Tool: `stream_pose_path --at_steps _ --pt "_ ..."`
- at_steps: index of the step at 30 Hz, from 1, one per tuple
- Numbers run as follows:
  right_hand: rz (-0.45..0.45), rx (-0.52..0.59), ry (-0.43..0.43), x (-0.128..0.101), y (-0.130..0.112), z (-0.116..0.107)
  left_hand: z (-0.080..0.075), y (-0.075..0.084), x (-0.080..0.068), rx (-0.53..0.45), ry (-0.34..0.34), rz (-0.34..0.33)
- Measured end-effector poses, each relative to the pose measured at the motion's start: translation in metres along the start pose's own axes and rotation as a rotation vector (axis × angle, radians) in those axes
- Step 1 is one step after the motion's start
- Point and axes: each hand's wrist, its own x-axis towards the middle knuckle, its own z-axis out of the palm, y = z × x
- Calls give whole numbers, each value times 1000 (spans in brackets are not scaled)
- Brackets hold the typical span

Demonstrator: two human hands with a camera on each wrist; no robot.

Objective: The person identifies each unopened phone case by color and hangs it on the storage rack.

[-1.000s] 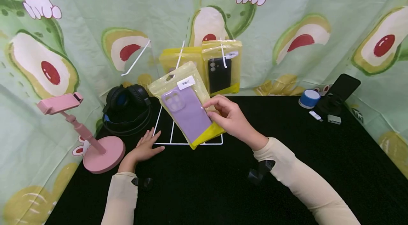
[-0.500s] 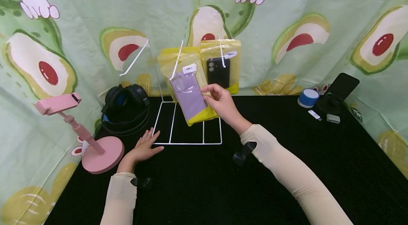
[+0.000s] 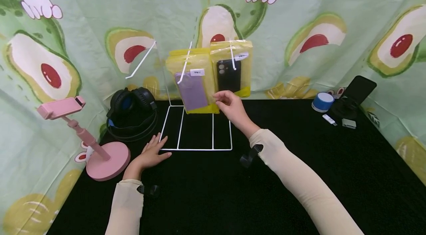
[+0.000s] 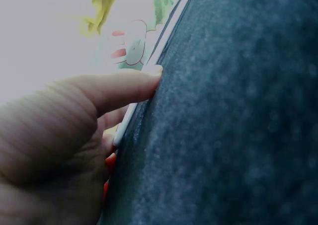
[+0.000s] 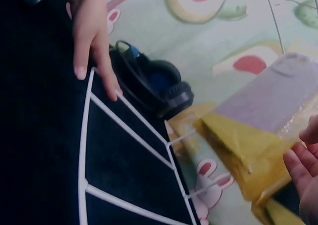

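Note:
A yellow-edged plastic bag with a purple phone case (image 3: 193, 92) and a white label hangs upright on the middle white hook (image 3: 184, 65), in front of other yellow bags. At its lower right edge is my right hand (image 3: 234, 110), thumb and fingertips slightly apart, near or touching the plastic. In the right wrist view, the fingers (image 5: 300, 168) show beside the bag's yellow bottom (image 5: 243, 153). My left hand (image 3: 151, 155) rests with straight fingers at the front left corner of the white wire rack (image 3: 196, 149); its thumb (image 4: 129, 86) shows in the left wrist view.
A bag with a black phone case (image 3: 229, 76) hangs on the right hook; the left hook (image 3: 141, 61) is bare. Black headphones (image 3: 131, 113) and a pink phone stand (image 3: 108, 161) are at left. A blue round container (image 3: 323, 103) and dark phone (image 3: 359, 90) sit at right.
The purple-case bag has moved back onto the middle hook and swung from tilted to hanging straight. My right hand moved up and left with it, then nearly stopped. My left hand stayed put.

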Motion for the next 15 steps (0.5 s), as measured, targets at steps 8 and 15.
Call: stream_pose_path --at_steps 8,15 --pt "61 11 -73 -30 21 -24 2 1 0 -10 3 7" --pt "249 27 -142 -90 37 -69 0 0 -2 -12 12 23"
